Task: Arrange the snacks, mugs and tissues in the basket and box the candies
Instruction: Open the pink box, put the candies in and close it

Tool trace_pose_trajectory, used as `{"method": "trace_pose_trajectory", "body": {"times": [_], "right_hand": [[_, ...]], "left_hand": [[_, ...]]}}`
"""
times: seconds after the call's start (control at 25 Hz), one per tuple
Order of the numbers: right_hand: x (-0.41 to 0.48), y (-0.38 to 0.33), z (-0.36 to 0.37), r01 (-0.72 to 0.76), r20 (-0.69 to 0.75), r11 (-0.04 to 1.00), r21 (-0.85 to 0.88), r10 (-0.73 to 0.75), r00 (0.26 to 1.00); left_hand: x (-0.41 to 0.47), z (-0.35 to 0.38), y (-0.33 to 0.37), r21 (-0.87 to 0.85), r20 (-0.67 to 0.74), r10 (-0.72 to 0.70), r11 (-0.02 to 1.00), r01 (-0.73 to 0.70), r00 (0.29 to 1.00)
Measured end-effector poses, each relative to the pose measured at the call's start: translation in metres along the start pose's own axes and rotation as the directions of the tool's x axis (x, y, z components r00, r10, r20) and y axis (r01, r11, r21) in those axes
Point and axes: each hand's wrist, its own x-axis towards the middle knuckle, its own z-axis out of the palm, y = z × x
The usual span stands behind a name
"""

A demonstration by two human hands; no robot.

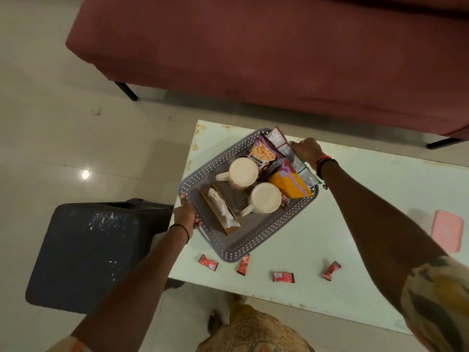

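the grey basket (253, 246) sits on the table (355, 199), gripped at opposite rims: the left hand (184, 217) curls round its near-left edge and the right hand (305, 151) round its far-right edge, likely to steady or shift it. inside the basket are two mugs (243, 172), the tissues (220, 209) and the snack packets (264, 153). four candies (283, 277) lie just outside its near side, unboxed. the pink box (448, 229) is well to its right.
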Motion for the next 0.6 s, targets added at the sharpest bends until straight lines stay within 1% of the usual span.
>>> {"method": "trace_pose_trajectory", "body": {"times": [0.12, 0.24, 0.36, 0.44, 0.6], "right_hand": [[-0.036, 0.015, -0.009, -0.019, 0.001, 0.997, 0.081, 0.019, 1.0], [-0.074, 0.038, -0.017, -0.046, 0.011, 0.988, 0.144, 0.045, 0.999], [-0.119, 0.061, -0.028, -0.07, 0.037, 0.975, 0.21, 0.064, 0.997], [-0.144, 0.077, -0.034, -0.08, 0.009, 0.949, 0.305, 0.082, 0.997], [-0.197, 0.119, -0.049, -0.115, 0.003, 0.904, 0.411, 0.125, 0.992]], "left_hand": [[-0.023, -0.019, 0.002, 0.058, 0.004, 0.09, 0.994, -0.09, 0.996], [-0.055, -0.037, -0.002, 0.071, 0.001, 0.152, 0.986, -0.151, 0.988], [-0.09, -0.051, -0.012, 0.079, 0.018, 0.199, 0.977, -0.2, 0.98], [-0.108, -0.057, -0.021, 0.096, 0.033, 0.223, 0.97, -0.225, 0.974], [-0.141, -0.057, -0.046, 0.103, 0.071, 0.262, 0.958, -0.269, 0.962]]}}
